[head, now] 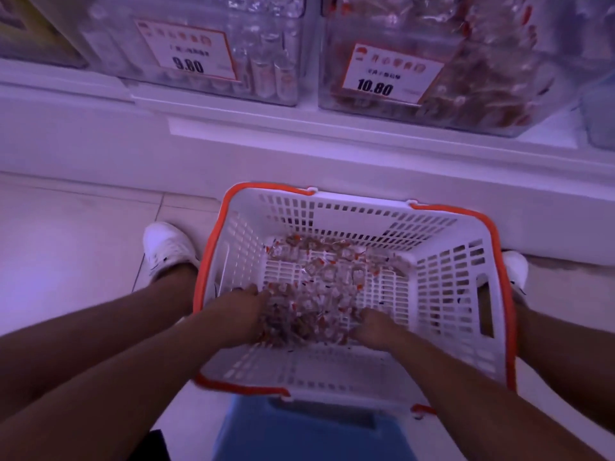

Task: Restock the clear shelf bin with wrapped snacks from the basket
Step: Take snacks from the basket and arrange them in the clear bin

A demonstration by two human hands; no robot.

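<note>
A white slotted basket [466,287] with orange handles sits on the floor between my feet. Small clear-wrapped snacks [327,277] with red marks lie scattered over its bottom. My left hand [239,311] is down in the pile at the left, fingers curled into the snacks. At the pile's right side is my right hand [372,327], its fingers also curled into the wrappers. Above, on the white shelf, the clear bin [482,78] with a 10.80 price tag holds the same brownish wrapped snacks.
A second clear bin [259,71] tagged 9.80 stands left of it on the shelf [233,134]. My white shoes [166,247] flank the basket on the tiled floor. A blue stool [299,430] is under me, behind the basket.
</note>
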